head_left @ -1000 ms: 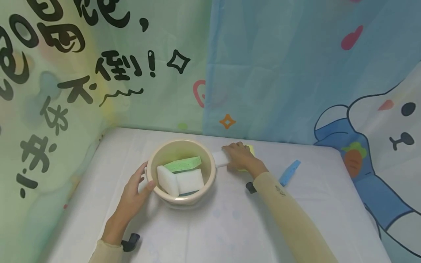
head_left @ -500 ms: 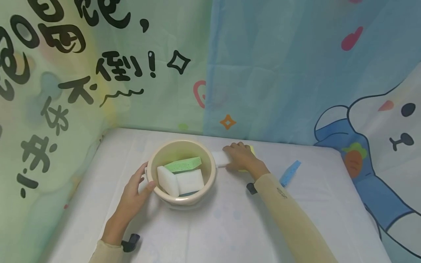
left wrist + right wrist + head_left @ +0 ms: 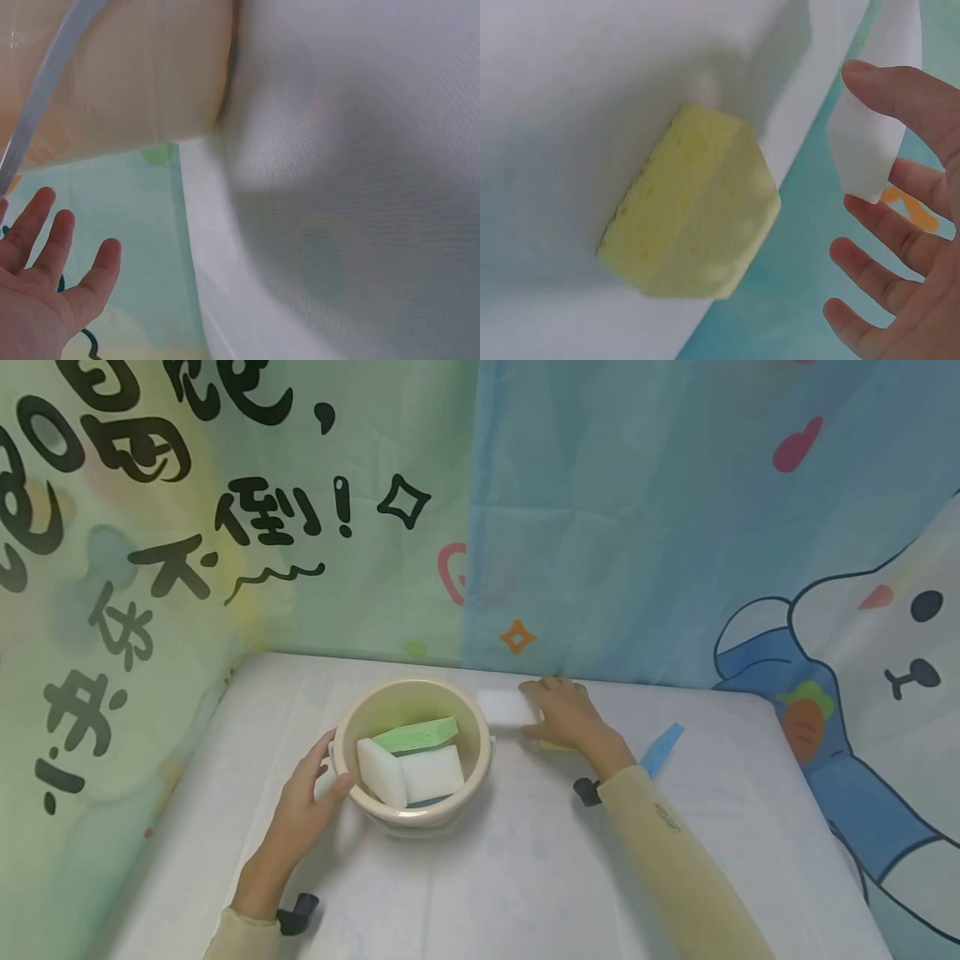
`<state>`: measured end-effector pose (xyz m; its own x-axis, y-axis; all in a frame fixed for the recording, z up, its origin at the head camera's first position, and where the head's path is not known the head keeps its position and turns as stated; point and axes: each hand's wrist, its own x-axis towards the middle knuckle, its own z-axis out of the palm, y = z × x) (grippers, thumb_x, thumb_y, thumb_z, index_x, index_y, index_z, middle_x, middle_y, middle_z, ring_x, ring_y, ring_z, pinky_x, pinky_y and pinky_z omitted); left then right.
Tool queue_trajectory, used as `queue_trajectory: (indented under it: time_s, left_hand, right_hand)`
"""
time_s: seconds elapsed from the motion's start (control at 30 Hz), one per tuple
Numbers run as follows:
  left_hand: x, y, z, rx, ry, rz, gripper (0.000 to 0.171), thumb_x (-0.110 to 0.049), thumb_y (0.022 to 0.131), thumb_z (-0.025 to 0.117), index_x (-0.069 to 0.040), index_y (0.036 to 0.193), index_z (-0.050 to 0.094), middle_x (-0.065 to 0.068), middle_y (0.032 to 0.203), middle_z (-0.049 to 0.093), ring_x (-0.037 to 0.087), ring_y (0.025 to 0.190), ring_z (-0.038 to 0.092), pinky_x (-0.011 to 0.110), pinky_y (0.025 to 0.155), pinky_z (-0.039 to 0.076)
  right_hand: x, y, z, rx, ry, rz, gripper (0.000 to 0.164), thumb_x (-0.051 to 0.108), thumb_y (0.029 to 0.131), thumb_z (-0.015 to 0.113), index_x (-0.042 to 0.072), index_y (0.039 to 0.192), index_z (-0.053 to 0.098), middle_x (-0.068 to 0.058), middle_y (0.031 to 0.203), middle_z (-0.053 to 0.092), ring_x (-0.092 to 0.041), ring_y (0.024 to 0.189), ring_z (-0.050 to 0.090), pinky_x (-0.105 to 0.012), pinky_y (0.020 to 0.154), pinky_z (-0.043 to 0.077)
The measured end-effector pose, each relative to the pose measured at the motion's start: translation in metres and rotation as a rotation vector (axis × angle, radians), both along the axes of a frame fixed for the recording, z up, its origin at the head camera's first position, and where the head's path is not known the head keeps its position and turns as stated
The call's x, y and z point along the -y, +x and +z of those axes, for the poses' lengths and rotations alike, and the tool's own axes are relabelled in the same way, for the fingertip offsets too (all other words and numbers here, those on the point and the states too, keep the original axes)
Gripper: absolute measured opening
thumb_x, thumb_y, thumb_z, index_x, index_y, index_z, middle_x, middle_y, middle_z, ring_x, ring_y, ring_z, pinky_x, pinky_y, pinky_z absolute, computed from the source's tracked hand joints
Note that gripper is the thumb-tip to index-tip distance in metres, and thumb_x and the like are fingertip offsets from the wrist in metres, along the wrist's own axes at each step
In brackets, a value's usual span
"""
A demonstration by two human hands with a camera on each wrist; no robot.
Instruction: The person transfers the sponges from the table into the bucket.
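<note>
A cream bucket point(image 3: 471, 793) stands on the white-covered table. It holds two white sponges point(image 3: 433, 772), a green sponge point(image 3: 418, 735) and, low down, a partly hidden blue piece point(image 3: 431, 801). My left hand point(image 3: 296, 814) rests against the bucket's left side, thumb at the rim; its other fingers spread loosely in the left wrist view. Another white sponge point(image 3: 866, 142) is pinched between the thumb and fingers of my right hand point(image 3: 567, 718), just right of the bucket. Below that hand lies a yellow sponge point(image 3: 690, 210), mostly covered by it in the head view.
A blue sponge point(image 3: 662, 750) lies on the table, right of my right forearm. The bucket has a thin grey handle point(image 3: 52, 75) along its side. Printed curtains point(image 3: 600, 568) hang behind and to the left of the table point(image 3: 487, 893).
My right hand has shifted slightly right and back, and the white sponge it holds has moved up a little in the view. The left hand and bucket have stayed put.
</note>
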<state>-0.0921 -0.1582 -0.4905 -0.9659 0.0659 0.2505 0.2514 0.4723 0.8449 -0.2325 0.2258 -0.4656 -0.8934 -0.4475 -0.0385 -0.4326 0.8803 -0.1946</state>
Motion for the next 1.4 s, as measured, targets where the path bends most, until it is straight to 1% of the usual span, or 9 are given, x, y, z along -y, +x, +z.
queue_trajectory:
  time_s: [0.17, 0.3, 0.43, 0.63, 0.87, 1.03, 1.13, 1.27, 1.4]
  left_hand:
    - [0.000, 0.000, 0.000, -0.008, 0.005, -0.003, 0.062, -0.022, 0.100, 0.061, -0.007, 0.154, 0.035, 0.015, 0.155, 0.039, 0.035, 0.142, 0.036, 0.056, 0.111, 0.037]
    - [0.001, 0.000, -0.002, -0.007, 0.013, -0.007, 0.062, -0.023, 0.100, 0.061, -0.007, 0.155, 0.035, 0.015, 0.156, 0.039, 0.035, 0.141, 0.036, 0.056, 0.111, 0.037]
    - [0.001, 0.000, -0.003, -0.007, 0.018, -0.009, 0.062, -0.022, 0.100, 0.061, -0.008, 0.155, 0.035, 0.014, 0.156, 0.039, 0.034, 0.141, 0.036, 0.056, 0.111, 0.037]
    - [0.001, 0.000, -0.002, -0.019, 0.025, -0.013, 0.062, -0.023, 0.100, 0.061, -0.008, 0.155, 0.035, 0.014, 0.156, 0.038, 0.034, 0.143, 0.034, 0.057, 0.111, 0.037]
    - [0.001, 0.000, -0.003, -0.009, 0.017, -0.013, 0.062, -0.023, 0.100, 0.061, -0.008, 0.155, 0.035, 0.015, 0.156, 0.039, 0.034, 0.140, 0.037, 0.056, 0.111, 0.037]
    - [0.001, 0.000, -0.003, -0.008, 0.016, -0.015, 0.062, -0.023, 0.100, 0.061, -0.007, 0.155, 0.035, 0.015, 0.155, 0.039, 0.034, 0.140, 0.037, 0.056, 0.111, 0.037]
    - [0.001, 0.000, -0.003, -0.007, 0.016, -0.015, 0.062, -0.023, 0.101, 0.061, -0.008, 0.155, 0.035, 0.015, 0.155, 0.039, 0.034, 0.141, 0.036, 0.056, 0.111, 0.037]
    - [0.001, 0.000, -0.002, -0.002, 0.012, -0.011, 0.062, -0.023, 0.100, 0.061, -0.008, 0.155, 0.035, 0.015, 0.156, 0.038, 0.034, 0.142, 0.035, 0.055, 0.111, 0.037]
    - [0.001, 0.000, -0.002, 0.002, 0.008, -0.008, 0.062, -0.022, 0.100, 0.061, -0.008, 0.155, 0.035, 0.015, 0.156, 0.038, 0.034, 0.142, 0.035, 0.055, 0.112, 0.037]
  right_hand:
    - [-0.010, 0.006, 0.008, -0.017, -0.030, -0.012, 0.071, 0.032, 0.084, 0.082, 0.003, 0.141, 0.052, -0.023, 0.131, 0.056, -0.045, 0.121, 0.049, -0.065, 0.101, 0.037]
    - [-0.015, 0.010, 0.015, -0.044, -0.024, -0.022, 0.072, 0.034, 0.084, 0.081, 0.003, 0.142, 0.053, -0.025, 0.130, 0.056, -0.046, 0.120, 0.049, -0.065, 0.100, 0.039]
    - [-0.018, 0.016, 0.029, -0.048, -0.024, -0.031, 0.072, 0.035, 0.086, 0.080, 0.002, 0.143, 0.052, -0.025, 0.133, 0.055, -0.046, 0.122, 0.048, -0.064, 0.101, 0.040]
    - [-0.016, 0.025, 0.053, -0.045, -0.059, -0.019, 0.072, 0.037, 0.087, 0.079, 0.004, 0.144, 0.051, -0.024, 0.132, 0.055, -0.046, 0.121, 0.049, -0.067, 0.099, 0.039]
    - [-0.010, 0.029, 0.067, -0.076, -0.080, 0.010, 0.071, 0.038, 0.086, 0.080, 0.006, 0.143, 0.052, -0.022, 0.130, 0.056, -0.044, 0.118, 0.052, -0.065, 0.096, 0.041]
    - [-0.006, 0.032, 0.076, -0.055, -0.103, 0.012, 0.070, 0.042, 0.088, 0.077, 0.008, 0.144, 0.052, -0.019, 0.131, 0.056, -0.041, 0.117, 0.052, -0.065, 0.097, 0.040]
    - [-0.002, 0.034, 0.082, -0.056, -0.123, 0.034, 0.070, 0.043, 0.088, 0.076, 0.008, 0.144, 0.052, -0.018, 0.131, 0.057, -0.039, 0.118, 0.052, -0.064, 0.098, 0.040]
    - [0.007, 0.036, 0.093, -0.070, -0.136, 0.081, 0.070, 0.043, 0.087, 0.077, 0.006, 0.142, 0.054, -0.017, 0.128, 0.059, -0.036, 0.114, 0.055, -0.058, 0.096, 0.044]
    - [0.020, 0.037, 0.102, -0.089, -0.134, 0.132, 0.070, 0.043, 0.086, 0.078, 0.006, 0.141, 0.055, -0.016, 0.122, 0.062, -0.033, 0.106, 0.059, -0.052, 0.089, 0.048]
